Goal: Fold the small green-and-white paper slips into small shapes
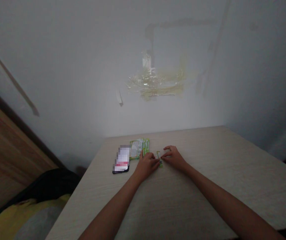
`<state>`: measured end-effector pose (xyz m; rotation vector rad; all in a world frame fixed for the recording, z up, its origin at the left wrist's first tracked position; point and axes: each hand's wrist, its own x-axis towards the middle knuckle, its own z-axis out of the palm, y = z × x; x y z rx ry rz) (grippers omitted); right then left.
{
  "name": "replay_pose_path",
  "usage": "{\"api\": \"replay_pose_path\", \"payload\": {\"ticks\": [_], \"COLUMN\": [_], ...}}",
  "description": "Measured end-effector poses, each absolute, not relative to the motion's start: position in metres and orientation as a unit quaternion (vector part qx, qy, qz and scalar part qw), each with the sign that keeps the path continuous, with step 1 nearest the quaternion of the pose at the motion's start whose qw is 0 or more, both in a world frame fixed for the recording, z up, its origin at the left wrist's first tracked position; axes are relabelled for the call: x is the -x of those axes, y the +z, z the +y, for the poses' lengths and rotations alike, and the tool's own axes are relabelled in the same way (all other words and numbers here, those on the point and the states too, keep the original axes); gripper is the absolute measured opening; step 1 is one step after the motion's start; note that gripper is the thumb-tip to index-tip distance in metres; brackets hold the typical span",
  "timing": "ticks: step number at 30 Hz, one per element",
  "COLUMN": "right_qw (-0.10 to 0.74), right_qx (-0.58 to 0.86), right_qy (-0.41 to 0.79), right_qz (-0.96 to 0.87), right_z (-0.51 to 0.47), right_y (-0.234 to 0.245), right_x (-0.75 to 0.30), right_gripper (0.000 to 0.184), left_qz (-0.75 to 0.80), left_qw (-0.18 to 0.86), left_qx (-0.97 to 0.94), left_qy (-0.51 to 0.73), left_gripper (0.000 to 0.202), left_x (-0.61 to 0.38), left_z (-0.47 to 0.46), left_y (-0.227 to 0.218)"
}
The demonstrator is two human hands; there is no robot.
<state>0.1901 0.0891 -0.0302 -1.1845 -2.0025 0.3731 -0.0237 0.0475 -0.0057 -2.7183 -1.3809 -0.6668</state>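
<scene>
A small green strip [160,163] sits between both hands over the table [233,160], apparently being worked by fingertip. The left hand [146,165] bunches its fingers narrowly there; the right hand [174,157] brings thumb and forefinger close. Pinching or merely touching, I can't tell; fingers cover its middle. The next move seems to need a light touch. Leftward, a phone [122,160] shows a blocked-out screen; beyond, cards [136,149] are unreadable.
</scene>
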Motion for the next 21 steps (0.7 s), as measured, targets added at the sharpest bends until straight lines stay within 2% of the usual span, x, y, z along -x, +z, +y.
{"api": "replay_pose_path", "payload": {"ticks": [9, 21], "right_qw": [0.371, 0.378], "right_qx": [0.429, 0.489], "right_qy": [0.175, 0.131], "right_qz": [-0.805, -0.775], "right_z": [0.083, 0.093], "right_y": [-0.024, -0.032], "right_x": [-0.194, -0.188], "right_gripper": [0.004, 0.007], "left_qz": [-0.426, -0.436], "left_qw": [-0.001, -0.017], "left_qx": [0.878, 0.874], "left_qy": [-0.218, -0.214], "left_gripper": [0.022, 0.023], "left_x": [0.026, 0.025], "left_z": [0.046, 0.044], "left_y": [-0.006, -0.001]}}
